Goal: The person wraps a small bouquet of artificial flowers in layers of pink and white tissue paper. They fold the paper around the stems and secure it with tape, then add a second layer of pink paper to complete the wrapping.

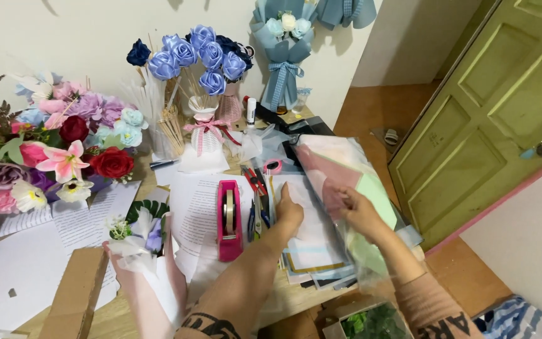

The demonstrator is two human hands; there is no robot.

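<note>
Cluttered with printed sheets and paper flowers, the wooden worktop (120, 317) stands by a green door (490, 119). Between both hands lies a clear plastic pack of pastel paper (346, 182), pink, green and cream, glossy and crinkled. The left hand (288, 212) rests flat on a stack of sheets (312, 251), fingers together, forearm reaching forward. The right hand (359, 210) pinches the pack's near edge. Its long axis runs away from the hands, tilted up toward the wall. Just left of the left hand stands a pink tape dispenser (228, 220).
</note>
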